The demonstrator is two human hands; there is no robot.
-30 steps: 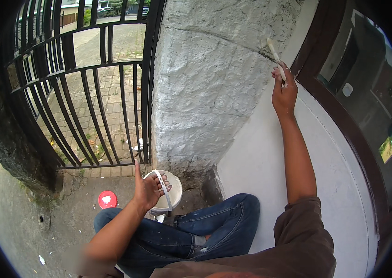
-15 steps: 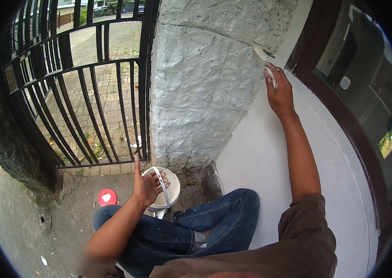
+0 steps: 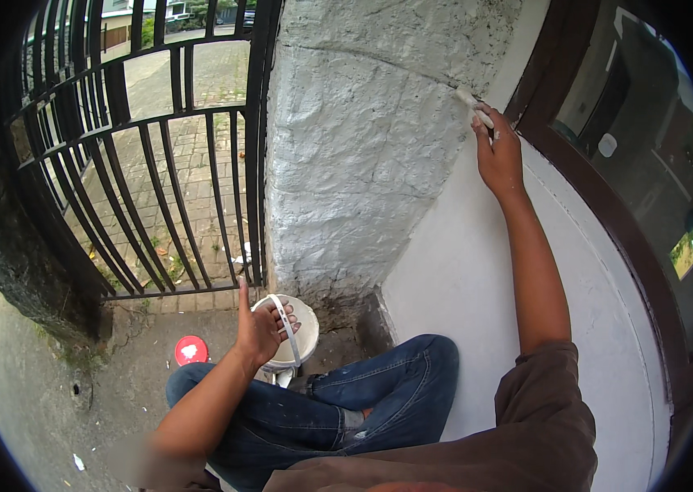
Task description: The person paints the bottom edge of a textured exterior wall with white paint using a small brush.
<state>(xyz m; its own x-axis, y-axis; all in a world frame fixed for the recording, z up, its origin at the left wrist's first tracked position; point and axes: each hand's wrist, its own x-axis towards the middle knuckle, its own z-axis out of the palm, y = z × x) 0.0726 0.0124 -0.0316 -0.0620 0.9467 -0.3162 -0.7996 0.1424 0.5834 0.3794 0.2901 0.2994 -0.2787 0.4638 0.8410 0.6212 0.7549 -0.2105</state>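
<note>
My right hand (image 3: 498, 156) is closed around the handle of a paintbrush (image 3: 476, 108). The pale brush head touches the rough, white-painted stone wall (image 3: 354, 156) near its upper right edge, beside a dark crack. Low at the left, my left hand (image 3: 261, 330) has its fingers curled under the white handle (image 3: 285, 318) of a paint bucket (image 3: 309, 338), thumb pointing up. The bucket is white and stands on the ground between my bent legs and the wall's foot. Part of its inside is hidden by my hand.
A red lid (image 3: 190, 350) smeared with white paint lies on the concrete ground (image 3: 129, 410) left of the bucket. A black metal gate (image 3: 166, 197) borders the wall on the left. To the right are a smooth white wall (image 3: 453, 254) and a brown-framed window (image 3: 559, 156).
My right hand and the paintbrush have shifted slightly right, and the brush now leans more to the left. The left hand stays at the bucket handle.
</note>
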